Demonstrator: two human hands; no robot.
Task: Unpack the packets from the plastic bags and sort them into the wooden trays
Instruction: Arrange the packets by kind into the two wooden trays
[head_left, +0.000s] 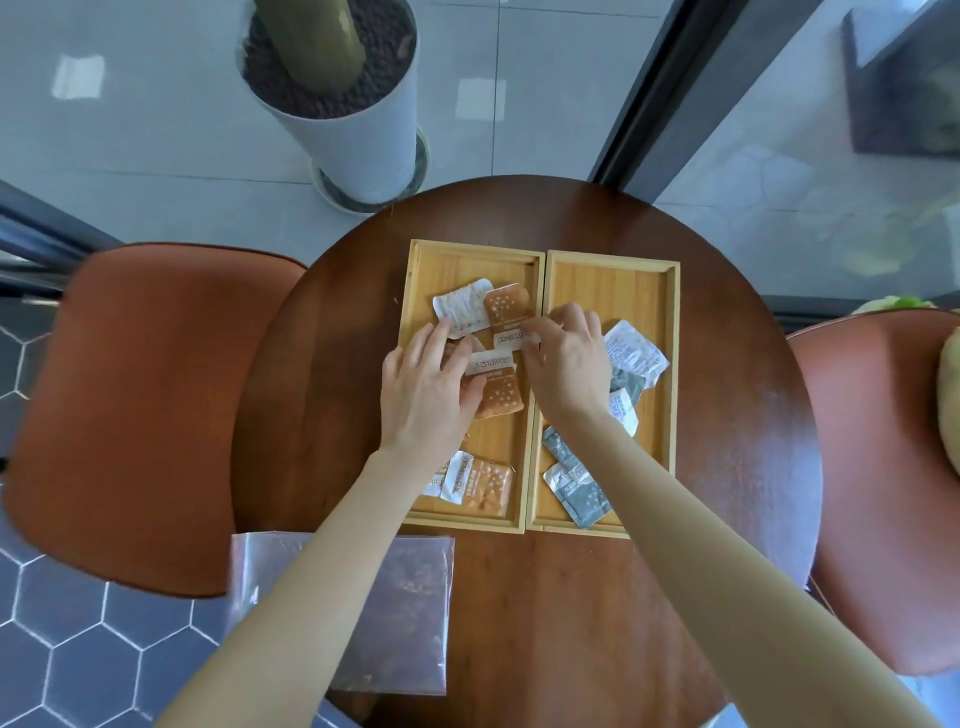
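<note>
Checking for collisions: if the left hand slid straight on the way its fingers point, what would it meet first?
Probably the white packet at the far end of the left tray; the left hand already has its fingertips near the packet's edge, though height is unclear. Beyond lies the tray's far rim.

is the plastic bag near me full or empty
Looks empty: the plastic bag lies flat on the table, no packet shapes showing inside.

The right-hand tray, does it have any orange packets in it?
No, the right tray shows only grey and white packets; orange ones lie in the left tray.
</note>
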